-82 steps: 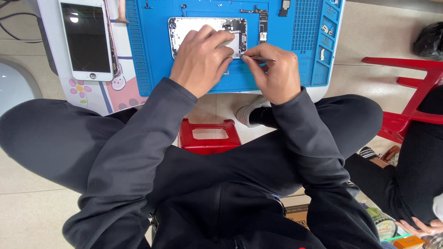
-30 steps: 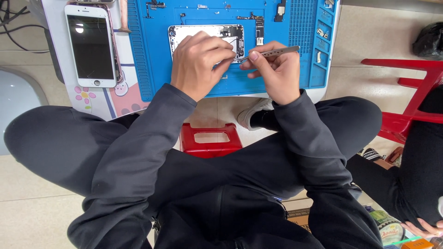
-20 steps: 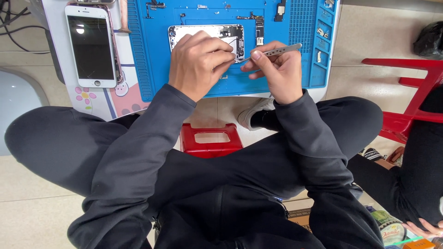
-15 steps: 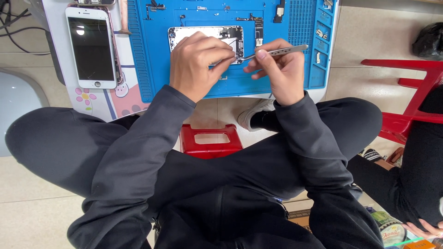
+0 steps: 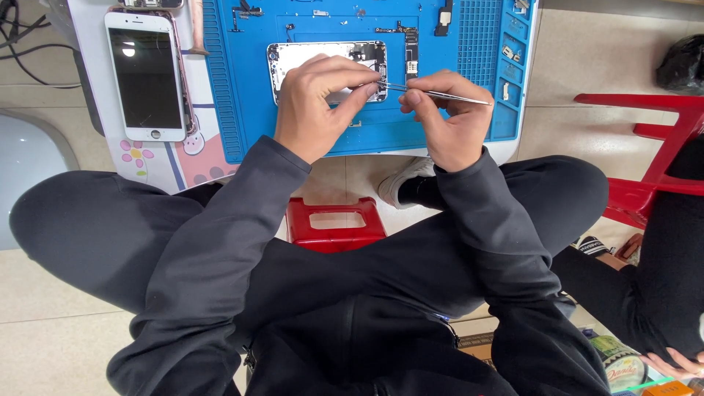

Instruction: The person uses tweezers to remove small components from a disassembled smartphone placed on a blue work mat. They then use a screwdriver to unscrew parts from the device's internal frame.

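Working from the head view, the only one we have, we are listing what the hands are doing.

Item, right hand point(image 5: 451, 125): we are pinching a pair of slim metal tweezers point(image 5: 440, 94) between thumb and fingertips, the other fingers curled in, with the tips reaching leftward toward the other hand.

Item, left hand point(image 5: 317, 110): we are resting it on the opened phone chassis point(image 5: 308, 57), fingers bent and closed lightly, thumb and forefinger meeting the tweezer tips. Whether a small part is sitting between them we cannot tell.

Item, chassis: it is lying just beyond and partly under the left hand, on the blue repair mat point(image 5: 242, 110).

Handling note: in our judgement the step is going best if we are keeping the left hand planted to steady the chassis and moving only the tweezer tips in small strokes.

Edges and room: loose screws and small parts point(image 5: 506, 92) are sitting in the mat's tray just right of the right hand, so sweeping that way is risky. A white phone point(image 5: 144, 73) is lying well left of the left hand. The mat's near edge is running just under both wrists; a red stool point(image 5: 334, 224) is below it.
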